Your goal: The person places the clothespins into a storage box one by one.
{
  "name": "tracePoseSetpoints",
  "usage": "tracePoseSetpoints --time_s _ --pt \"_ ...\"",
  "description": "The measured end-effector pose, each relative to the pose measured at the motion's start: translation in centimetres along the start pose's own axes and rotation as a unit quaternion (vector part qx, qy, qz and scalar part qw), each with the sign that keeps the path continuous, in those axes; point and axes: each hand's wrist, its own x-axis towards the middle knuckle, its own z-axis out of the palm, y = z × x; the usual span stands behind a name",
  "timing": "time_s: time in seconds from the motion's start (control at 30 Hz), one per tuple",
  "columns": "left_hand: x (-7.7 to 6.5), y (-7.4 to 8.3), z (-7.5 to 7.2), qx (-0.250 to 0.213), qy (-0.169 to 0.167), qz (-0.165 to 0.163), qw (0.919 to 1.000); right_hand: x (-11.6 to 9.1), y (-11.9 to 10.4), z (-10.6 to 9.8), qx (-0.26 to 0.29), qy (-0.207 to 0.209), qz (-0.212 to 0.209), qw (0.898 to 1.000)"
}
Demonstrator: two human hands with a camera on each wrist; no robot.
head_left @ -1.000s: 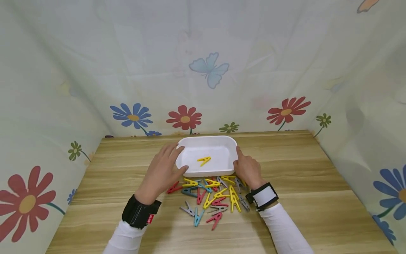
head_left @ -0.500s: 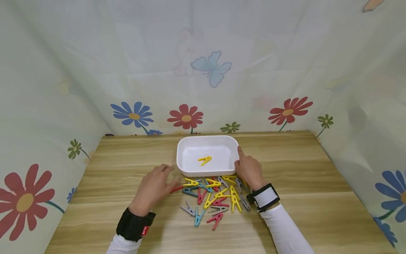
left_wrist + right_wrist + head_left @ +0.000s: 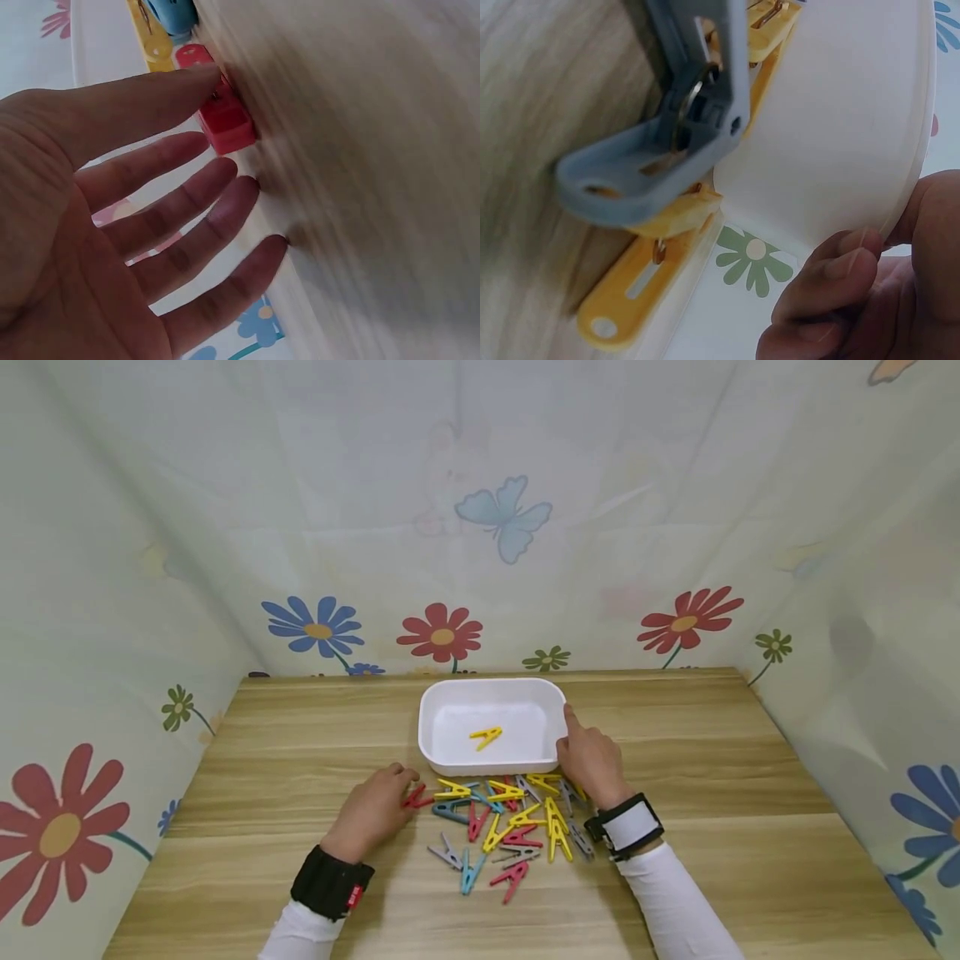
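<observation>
The red clothespin (image 3: 418, 797) lies at the left edge of the clothespin pile (image 3: 527, 817), with the thumb of the left hand (image 3: 373, 808) over it and the other fingers apart; whether it is pinched cannot be told. The right hand (image 3: 592, 764) holds the right rim of the white tray (image 3: 430, 752), which contains 1 yellow clothespin (image 3: 489, 737) and stands just beyond the pile. A narrow strip of table (image 3: 330, 718) separates tray and flowered cloth (image 3: 360, 527), while wider bands extend sideways.
</observation>
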Motion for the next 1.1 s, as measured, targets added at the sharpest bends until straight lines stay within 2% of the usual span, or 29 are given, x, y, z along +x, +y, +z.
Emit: tracePoseSetpoints --time_s 0.33,0.53,0.63,0.9,1.0,1.1 --pt "0.3 0.0 0.1 -0.010 -0.014 0.007 0.9998 0.1 0.2 -0.2 -0.001 0.005 -0.005 1.000" --pt "0.2 0.6 -1.4 -0.024 -0.024 -0.018 0.9992 0.1 0.2 -0.1 0.000 0.019 -0.014 1.000" --pt "0.2 1.0 -2.7 -0.029 -0.007 -0.017 0.9994 0.1 0.1 -0.2 0.001 0.020 -0.014 1.000" --pt "1.6 2.8 -6.9 -0.016 0.062 0.027 0.9976 0.0 0.0 -0.2 0.003 0.021 -0.015 1.000" --pt "2.4 3.6 -7.9 -0.012 0.082 0.043 0.9956 0.0 0.1 -0.2 0.000 0.019 -0.015 1.000" --pt "3.2 4.4 -8.5 -0.011 0.087 0.051 0.9948 0.0 0.1 -0.2 -0.004 0.019 -0.015 1.000"
